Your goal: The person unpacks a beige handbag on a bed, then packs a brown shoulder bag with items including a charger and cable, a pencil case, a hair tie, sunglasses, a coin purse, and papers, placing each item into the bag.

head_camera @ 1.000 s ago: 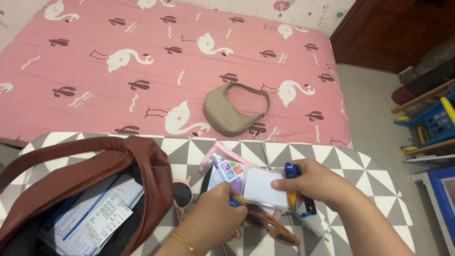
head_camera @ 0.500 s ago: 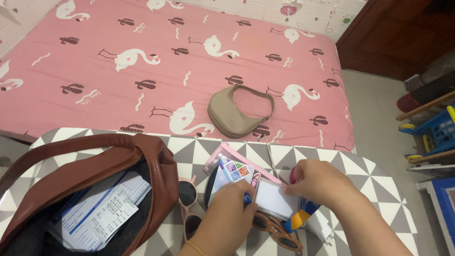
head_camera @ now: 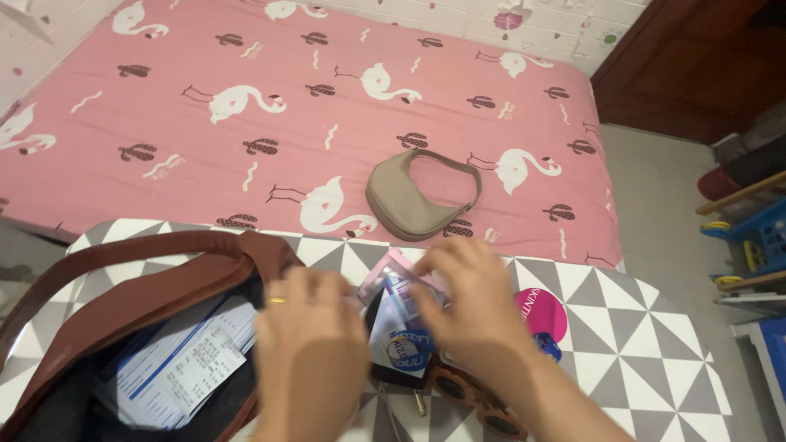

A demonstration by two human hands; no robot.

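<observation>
Head view: both hands hover over the small clutter on the grey-and-white triangle table (head_camera: 622, 327), right by the open brown bag (head_camera: 123, 286) w/ paper slips inside, so things lie within easy reach of its mouth. Left hand (head_camera: 307, 327) is blurred, fingers curled (can't tell if it grips anything); right hand (head_camera: 471, 299) pinches the colourful card packet (head_camera: 405, 340) above orange sunglasses (head_camera: 471, 397), beside a pink round disc (head_camera: 542, 315). A beige purse (head_camera: 413, 200) lies apart on the pink flamingo bed (head_camera: 205, 147).
</observation>
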